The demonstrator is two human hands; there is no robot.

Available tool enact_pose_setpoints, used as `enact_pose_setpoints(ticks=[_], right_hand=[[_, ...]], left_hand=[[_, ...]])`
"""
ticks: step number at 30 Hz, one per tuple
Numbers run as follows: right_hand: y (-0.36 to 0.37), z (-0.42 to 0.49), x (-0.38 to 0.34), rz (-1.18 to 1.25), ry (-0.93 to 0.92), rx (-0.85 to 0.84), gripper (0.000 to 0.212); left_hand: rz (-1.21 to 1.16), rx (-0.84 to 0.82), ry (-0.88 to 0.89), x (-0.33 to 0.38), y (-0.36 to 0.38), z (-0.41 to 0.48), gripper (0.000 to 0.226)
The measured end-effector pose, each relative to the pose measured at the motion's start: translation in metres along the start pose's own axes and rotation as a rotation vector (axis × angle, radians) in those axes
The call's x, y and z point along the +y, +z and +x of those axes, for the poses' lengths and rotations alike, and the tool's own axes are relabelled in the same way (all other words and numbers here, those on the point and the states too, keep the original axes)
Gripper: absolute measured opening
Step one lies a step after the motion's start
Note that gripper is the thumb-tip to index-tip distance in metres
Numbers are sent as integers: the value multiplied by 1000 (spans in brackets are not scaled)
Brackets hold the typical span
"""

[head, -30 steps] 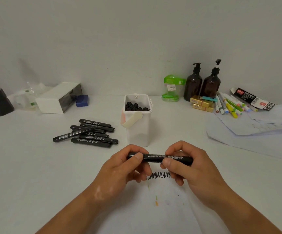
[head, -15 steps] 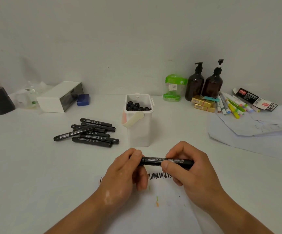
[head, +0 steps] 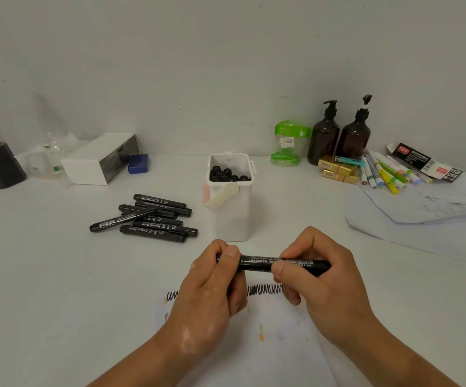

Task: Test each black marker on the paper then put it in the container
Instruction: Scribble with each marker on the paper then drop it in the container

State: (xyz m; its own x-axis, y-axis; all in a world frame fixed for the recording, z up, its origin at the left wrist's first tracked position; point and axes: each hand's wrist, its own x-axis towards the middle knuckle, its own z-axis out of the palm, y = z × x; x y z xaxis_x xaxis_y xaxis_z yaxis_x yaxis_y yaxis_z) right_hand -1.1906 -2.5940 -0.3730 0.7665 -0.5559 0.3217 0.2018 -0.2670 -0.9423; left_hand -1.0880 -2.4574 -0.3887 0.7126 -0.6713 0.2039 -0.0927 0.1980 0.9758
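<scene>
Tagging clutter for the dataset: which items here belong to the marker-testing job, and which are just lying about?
In the job:
- black marker, held by left hand and right hand
- paper with scribbles
- white container
- pile of markers

Lying about:
- brown pump bottles
- coloured markers
- gold boxes
- white box
- green-lidded jar

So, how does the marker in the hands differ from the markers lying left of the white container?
The held marker is off the table, gripped by the left hand and right hand; the pile of markers lies loose on the table. The held marker is above the scribbled paper; the pile of markers is beside the white container, off the paper. Both are black with white print.
</scene>
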Motion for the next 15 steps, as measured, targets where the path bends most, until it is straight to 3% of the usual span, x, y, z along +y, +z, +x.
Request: enact_pose_setpoints(ticks=[6, 8, 15], right_hand=[[1, -2, 3, 11, 0, -92, 15], [0, 0, 2, 33, 27, -135, 8], [-4, 1, 0, 9, 65, -138, 21]], left_hand=[[21, -150, -25, 1, -22, 10, 27], [35, -147, -29, 1, -28, 13, 26], [-145, -70, -83, -6, -29, 14, 37]])
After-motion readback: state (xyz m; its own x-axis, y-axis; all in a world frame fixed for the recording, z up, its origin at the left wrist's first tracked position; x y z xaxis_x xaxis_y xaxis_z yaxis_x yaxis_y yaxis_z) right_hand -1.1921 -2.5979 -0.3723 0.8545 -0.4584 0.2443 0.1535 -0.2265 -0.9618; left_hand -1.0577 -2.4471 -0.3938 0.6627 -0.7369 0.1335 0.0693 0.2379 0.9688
